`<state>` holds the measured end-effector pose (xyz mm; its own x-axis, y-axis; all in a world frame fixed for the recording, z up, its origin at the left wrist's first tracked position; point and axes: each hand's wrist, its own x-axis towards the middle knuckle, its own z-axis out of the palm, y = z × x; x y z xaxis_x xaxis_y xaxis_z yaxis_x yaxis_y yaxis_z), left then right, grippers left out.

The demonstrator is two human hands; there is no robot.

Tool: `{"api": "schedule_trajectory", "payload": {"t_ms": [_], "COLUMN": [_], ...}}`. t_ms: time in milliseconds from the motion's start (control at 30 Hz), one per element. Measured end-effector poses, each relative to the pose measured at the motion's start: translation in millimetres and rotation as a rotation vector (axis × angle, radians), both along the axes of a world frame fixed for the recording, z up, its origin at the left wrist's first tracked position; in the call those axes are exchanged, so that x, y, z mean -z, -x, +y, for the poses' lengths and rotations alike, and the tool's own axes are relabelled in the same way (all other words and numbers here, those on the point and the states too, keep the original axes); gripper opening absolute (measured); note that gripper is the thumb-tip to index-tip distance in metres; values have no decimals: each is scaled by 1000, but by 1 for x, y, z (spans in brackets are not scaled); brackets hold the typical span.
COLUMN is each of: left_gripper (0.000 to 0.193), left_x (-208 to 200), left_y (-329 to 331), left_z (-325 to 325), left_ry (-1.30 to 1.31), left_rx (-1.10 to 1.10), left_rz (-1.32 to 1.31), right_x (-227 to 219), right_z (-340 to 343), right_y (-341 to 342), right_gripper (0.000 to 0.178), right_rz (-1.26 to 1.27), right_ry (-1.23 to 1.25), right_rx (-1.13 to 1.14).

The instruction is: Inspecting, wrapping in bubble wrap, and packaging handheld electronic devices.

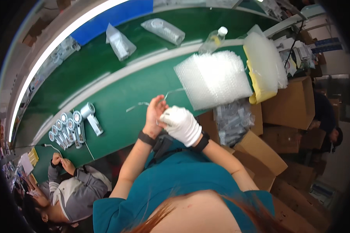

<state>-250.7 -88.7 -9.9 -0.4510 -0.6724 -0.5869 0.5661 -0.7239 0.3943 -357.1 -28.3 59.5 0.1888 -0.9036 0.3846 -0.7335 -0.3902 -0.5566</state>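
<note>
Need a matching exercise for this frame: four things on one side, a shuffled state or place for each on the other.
1. right hand
2. left hand
3. clear bottle
4. bubble wrap

A. topped with a white cap
B. ungloved
C. lying flat, beyond the right hand
D. in a white glove

Pairs: 1-D; 2-B; 3-A; 4-C

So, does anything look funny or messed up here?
One thing: the right hand wears a white glove, but the left hand is bare, so they don't match. I can't see any spill on the green table.
</note>
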Motion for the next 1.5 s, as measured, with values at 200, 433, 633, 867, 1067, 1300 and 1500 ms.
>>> {"api": "schedule_trajectory", "payload": {"t_ms": [200,433,633,867,1067,1300,1500], "left_gripper": [29,22,19,19,22,50,70], "left_x": [7,-34,-25,-14,5,21,17], "left_y": [17,-13,-48,-55,2,123,219], "left_z": [-2,-14,12,11,-10,-5,-5], "left_ry": [-10,284,279,283,506,1384,1344], "left_rx": [-53,-234,-337,-345,200,400,613], "left_rz": [-78,-282,-395,-464,-568,-1153,-1358], "right_x": [-6,-154,-188,-189,-111,39,99], "right_z": [-6,-134,-215,-191,-106,-7,0], "right_y": [27,67,77,90,193,334,357], "right_gripper": [14,8,16,29,27,83,78], "right_rz": [-259,-201,62,-143,-220,20,-650], "right_ry": [-32,416,567,482,193,-684,-814], "right_rx": [25,227,524,566,633,973,650]}}
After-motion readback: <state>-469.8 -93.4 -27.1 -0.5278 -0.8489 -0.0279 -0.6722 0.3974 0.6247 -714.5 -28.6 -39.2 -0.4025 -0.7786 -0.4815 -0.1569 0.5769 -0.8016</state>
